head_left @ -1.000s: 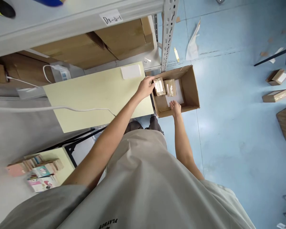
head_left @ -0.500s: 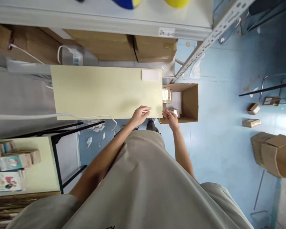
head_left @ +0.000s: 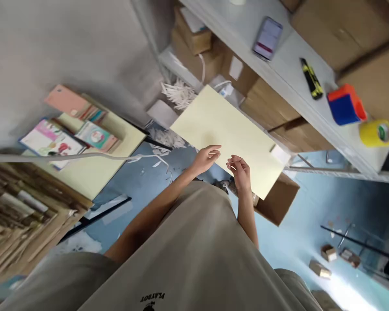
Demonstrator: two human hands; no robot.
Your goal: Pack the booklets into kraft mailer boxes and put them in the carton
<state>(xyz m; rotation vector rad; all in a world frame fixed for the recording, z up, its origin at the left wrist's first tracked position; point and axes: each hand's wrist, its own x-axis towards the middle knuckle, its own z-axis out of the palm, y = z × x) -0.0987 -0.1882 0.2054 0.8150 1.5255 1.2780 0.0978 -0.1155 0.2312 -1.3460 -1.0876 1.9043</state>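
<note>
My left hand (head_left: 206, 160) is held over the near edge of a pale yellow tabletop (head_left: 243, 129), fingers stretched toward the right, holding nothing. Facing it across a small gap, my right hand (head_left: 241, 170) hovers at the same edge with its fingers loosely bent and apart, nothing visible in them. A white pad or stack of paper slips (head_left: 280, 154) lies at the tabletop's right end. Below that end stands an open cardboard box (head_left: 280, 198), partly hidden by the tabletop and my right arm.
A shelf above holds a phone (head_left: 267, 38), a box cutter (head_left: 311, 79), a red-and-blue tape dispenser (head_left: 345, 105) and a yellow tape roll (head_left: 376, 133). Books (head_left: 52, 140) lie on a left table. A white cable (head_left: 123, 158) crosses at left. Small boxes (head_left: 320, 268) sit on the floor.
The view has swung left, bringing the left table and shelf items into sight. My right hand has moved from the cardboard box to the tabletop's edge, near my left hand.
</note>
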